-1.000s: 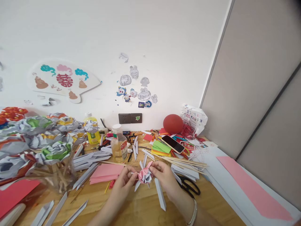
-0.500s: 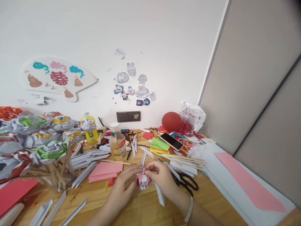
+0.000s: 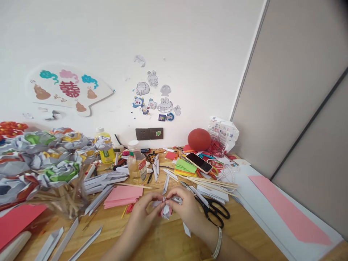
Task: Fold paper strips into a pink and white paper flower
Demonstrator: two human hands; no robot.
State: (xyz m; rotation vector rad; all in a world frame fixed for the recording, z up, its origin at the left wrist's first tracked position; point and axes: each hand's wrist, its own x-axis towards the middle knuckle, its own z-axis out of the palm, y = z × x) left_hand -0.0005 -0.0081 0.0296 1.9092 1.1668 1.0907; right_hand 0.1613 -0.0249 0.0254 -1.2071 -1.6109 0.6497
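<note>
Between my two hands, low over the table's middle, is a small folded paper flower [image 3: 166,211] in pink and white. My left hand [image 3: 146,210] pinches its upper edge from the left, thumb and forefinger together. From the right, my right hand [image 3: 185,207] pinches the same edge, its fingertips almost touching the left ones. The fingers hide much of the flower. A folded white paper strip [image 3: 187,229] lies partly under my right hand. Black-handled scissors [image 3: 216,212] rest just right of that hand, and a stack of pink paper [image 3: 122,196] lies left of my left hand.
Paper flowers on sticks [image 3: 61,174] crowd the left side. A clear bottle [image 3: 136,165] stands behind my hands. Farther right are a phone [image 3: 199,162], green paper squares [image 3: 185,166], wooden sticks [image 3: 209,182] and a red balloon [image 3: 199,139]. White strips [image 3: 85,243] lie at front left.
Both hands have shifted their fingertips on the flower and now pinch close together at its top. The flower has turned, so less pink shows. The view has moved slightly.
</note>
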